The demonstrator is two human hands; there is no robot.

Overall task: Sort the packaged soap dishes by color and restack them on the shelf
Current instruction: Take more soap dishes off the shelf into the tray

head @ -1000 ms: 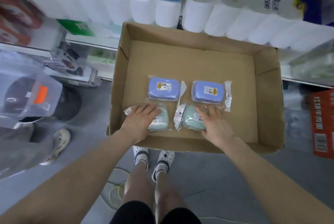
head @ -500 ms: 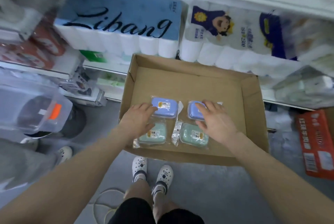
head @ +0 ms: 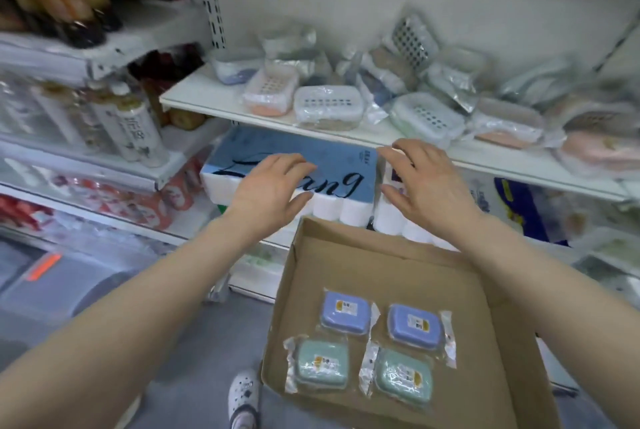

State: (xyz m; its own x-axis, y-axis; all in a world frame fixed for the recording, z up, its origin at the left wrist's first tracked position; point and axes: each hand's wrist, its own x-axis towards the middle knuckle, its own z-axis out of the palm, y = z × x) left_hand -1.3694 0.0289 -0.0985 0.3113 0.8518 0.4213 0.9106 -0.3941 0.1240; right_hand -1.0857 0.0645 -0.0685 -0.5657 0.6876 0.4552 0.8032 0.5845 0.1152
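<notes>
Two blue packaged soap dishes (head: 345,312) (head: 415,326) lie side by side in a shallow cardboard box (head: 388,255), with two green ones (head: 321,364) (head: 404,376) in front of them. Above, a white shelf (head: 214,102) holds a jumble of several bagged soap dishes, among them a pink one (head: 270,94) and a white one (head: 327,106). My left hand (head: 268,186) and my right hand (head: 424,186) are raised in the air just below the shelf edge, fingers spread, empty.
Packs of toilet rolls (head: 343,182) sit on the shelf under the soap dishes, behind my hands. Bottles (head: 133,127) stand on the left shelves. A clear plastic bin (head: 62,276) is on the floor at left. My shoe (head: 244,401) shows beside the box.
Both hands have left the soap dishes in the box and risen toward the upper shelf. The view has tilted upward, bringing the shelf of bagged dishes into sight.
</notes>
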